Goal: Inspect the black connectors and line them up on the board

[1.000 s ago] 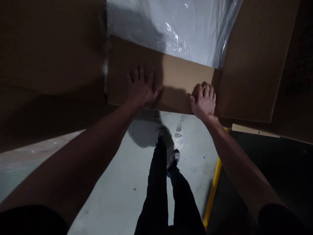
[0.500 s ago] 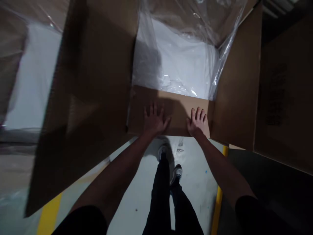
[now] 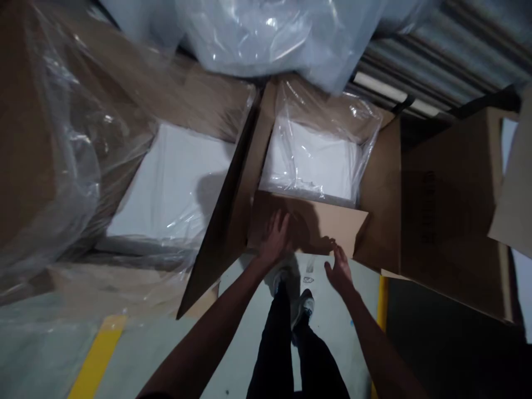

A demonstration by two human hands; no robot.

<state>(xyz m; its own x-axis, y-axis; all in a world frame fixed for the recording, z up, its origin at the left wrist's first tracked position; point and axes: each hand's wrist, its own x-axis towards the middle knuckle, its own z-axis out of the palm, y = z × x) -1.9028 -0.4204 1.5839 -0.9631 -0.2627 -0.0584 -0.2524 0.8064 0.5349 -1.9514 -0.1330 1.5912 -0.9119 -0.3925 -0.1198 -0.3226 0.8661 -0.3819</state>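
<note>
My left hand (image 3: 274, 238) rests on the near cardboard flap (image 3: 307, 221) of an open box, its fingers stretched out. My right hand (image 3: 338, 271) is at the near edge of that flap, on its right side, with fingers extended and thumb apart; whether the fingertips touch the flap is hard to tell. Inside the box a clear plastic liner (image 3: 368, 158) surrounds flat white material (image 3: 311, 160). The box's side flaps stand out to the left (image 3: 220, 221) and right (image 3: 380, 210). Neither hand holds anything.
To the left is another open box with a clear plastic liner (image 3: 95, 166) and white contents (image 3: 174, 177). A large plastic-wrapped bundle (image 3: 274, 39) sits behind. Another cardboard box (image 3: 453, 205) stands at right. Yellow lines (image 3: 97, 354) mark the floor (image 3: 233, 349).
My right hand has drawn back from the flap toward me. My left hand stays on it. The view has shifted, showing more of the left box and the bundle behind.
</note>
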